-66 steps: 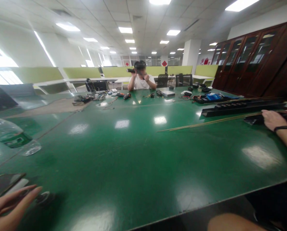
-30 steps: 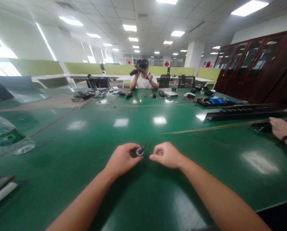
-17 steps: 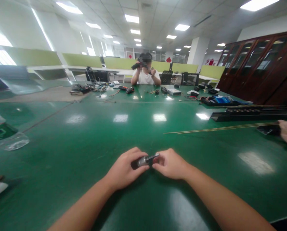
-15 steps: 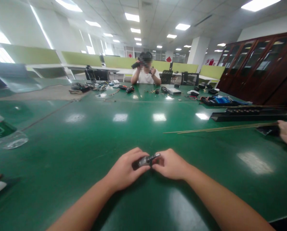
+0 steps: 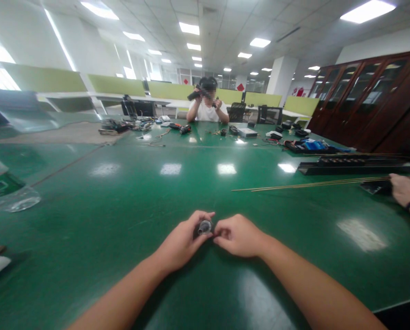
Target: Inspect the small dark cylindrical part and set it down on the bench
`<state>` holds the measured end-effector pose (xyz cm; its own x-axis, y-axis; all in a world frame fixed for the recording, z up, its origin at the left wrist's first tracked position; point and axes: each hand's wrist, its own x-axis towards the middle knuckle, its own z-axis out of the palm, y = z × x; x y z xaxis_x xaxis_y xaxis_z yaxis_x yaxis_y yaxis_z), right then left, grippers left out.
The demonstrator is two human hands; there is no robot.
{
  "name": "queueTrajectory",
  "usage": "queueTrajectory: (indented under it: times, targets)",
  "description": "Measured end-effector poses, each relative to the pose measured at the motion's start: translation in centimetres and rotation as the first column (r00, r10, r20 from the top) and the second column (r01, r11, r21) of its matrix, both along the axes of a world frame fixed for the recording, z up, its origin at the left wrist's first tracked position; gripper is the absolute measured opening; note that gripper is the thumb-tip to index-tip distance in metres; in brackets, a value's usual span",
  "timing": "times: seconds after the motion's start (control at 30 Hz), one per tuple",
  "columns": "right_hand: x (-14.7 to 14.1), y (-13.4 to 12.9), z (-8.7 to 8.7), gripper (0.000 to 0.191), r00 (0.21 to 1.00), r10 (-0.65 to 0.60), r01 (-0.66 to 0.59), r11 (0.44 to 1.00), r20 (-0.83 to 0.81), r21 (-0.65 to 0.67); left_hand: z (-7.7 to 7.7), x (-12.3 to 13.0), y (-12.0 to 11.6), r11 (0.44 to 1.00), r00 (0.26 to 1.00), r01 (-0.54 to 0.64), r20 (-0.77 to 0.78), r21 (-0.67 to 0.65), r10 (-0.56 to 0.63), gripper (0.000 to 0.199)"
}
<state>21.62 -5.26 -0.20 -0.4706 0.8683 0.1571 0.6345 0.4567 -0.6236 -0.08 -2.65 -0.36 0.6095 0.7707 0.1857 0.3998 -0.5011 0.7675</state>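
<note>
My left hand (image 5: 182,238) is closed round a small grey metal cylinder (image 5: 204,227), with its round end turned up towards me. What kind of part it is, I cannot make out. Just to the right, my right hand (image 5: 237,235) has its fingers curled in a pinch close to the cylinder. Whether anything lies in that pinch is hidden. Both hands are low over the green table (image 5: 177,201).
On the right, another person's hand (image 5: 405,189) is at a black box beside thin brass-coloured rods (image 5: 304,185). Behind them is a black channel (image 5: 332,167). A plastic bottle (image 5: 5,185) lies at left. Across the table sits a person (image 5: 207,107) among tools.
The cylinder has turned in my left hand: its thin rod pointed right before, and now the round end shows. My right fingers have curled in more.
</note>
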Motion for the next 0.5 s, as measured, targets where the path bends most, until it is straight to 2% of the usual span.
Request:
queueTrajectory:
  times: [0.23, 0.5]
  targets:
    - [0.1, -0.01, -0.21, 0.01, 1.0, 0.002, -0.002, 1.0, -0.002, 0.009, -0.55, -0.13, 0.23, 1.0, 1.0, 0.005, 0.001, 0.024, -0.005, 0.022]
    - [0.1, -0.13, 0.13, 0.009, 1.0, -0.023, 0.023, 1.0, -0.006, 0.006, -0.42, -0.07, 0.29, 0.987, 0.999, 0.012, 0.047, 0.163, -0.02, 0.028]
